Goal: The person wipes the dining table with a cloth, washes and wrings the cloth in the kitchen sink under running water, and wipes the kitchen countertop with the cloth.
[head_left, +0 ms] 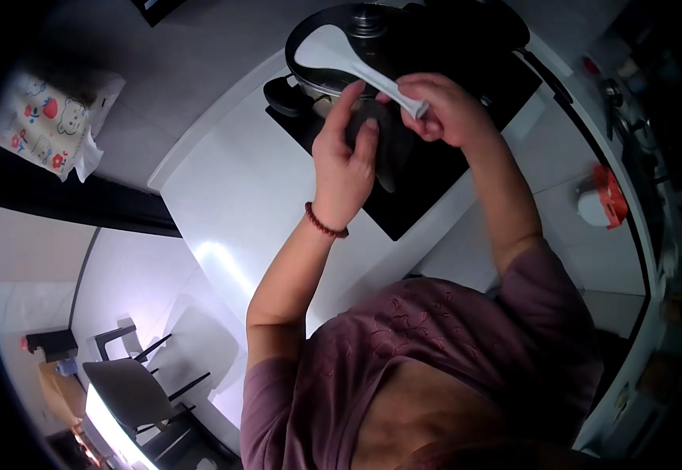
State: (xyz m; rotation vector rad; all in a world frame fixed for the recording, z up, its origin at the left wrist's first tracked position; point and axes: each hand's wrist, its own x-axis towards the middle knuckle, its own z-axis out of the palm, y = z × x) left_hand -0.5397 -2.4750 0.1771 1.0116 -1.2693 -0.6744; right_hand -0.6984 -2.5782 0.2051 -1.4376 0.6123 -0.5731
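Observation:
My right hand (448, 108) is closed around the handle of a white rice paddle (327, 48). The paddle's broad head points up and left, in front of a dark pot (292, 48) with a glass lid and round knob (368, 21). Below the paddle is my left hand (344, 160), a beaded bracelet on its wrist. Its thumb and a finger are spread apart, with nothing seen held between them. The pot's black side handle (287, 97) sticks out left of that hand. My hands partly hide the pot's near side.
The pot stands on a black cooktop (404, 223) set in a white counter (235, 176). Another dark pan (505, 23) is at the upper right. A patterned tissue pack (47, 125) lies at the left, a chair (129, 388) at lower left.

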